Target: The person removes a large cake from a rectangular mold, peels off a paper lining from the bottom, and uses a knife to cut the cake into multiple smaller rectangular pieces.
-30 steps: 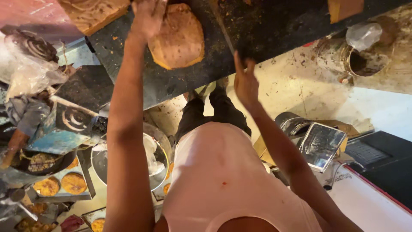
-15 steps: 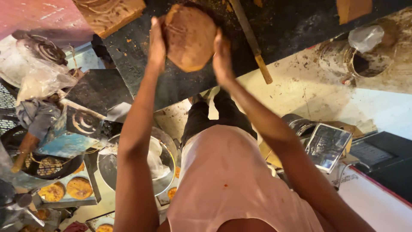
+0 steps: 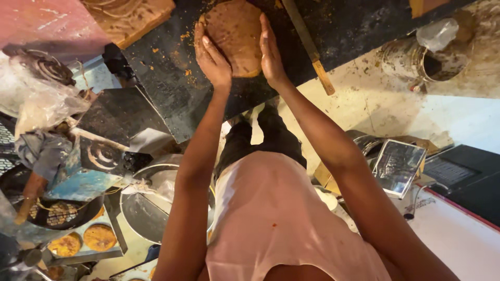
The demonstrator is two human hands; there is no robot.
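A round, flat brown disc (image 3: 237, 36) lies on a dark work slab (image 3: 166, 78) speckled with orange crumbs. My left hand (image 3: 211, 57) cups the disc's left edge with fingers together. On the other side, my right hand (image 3: 271, 52) presses against its right edge. The disc is held between both palms. My arms reach forward over my legs and pale pink shirt.
A wooden straightedge (image 3: 307, 47) lies on the slab just right of my right hand. A carved wooden block (image 3: 130, 18) sits at upper left. Around my legs are a metal can (image 3: 416, 57), a square tin (image 3: 398, 166), a metal bowl (image 3: 146, 208) and a tray of orange discs (image 3: 83, 239).
A second ago only my left hand touched the disc and my right hand hung clear. Both hands have since closed on the disc's sides and stay there.
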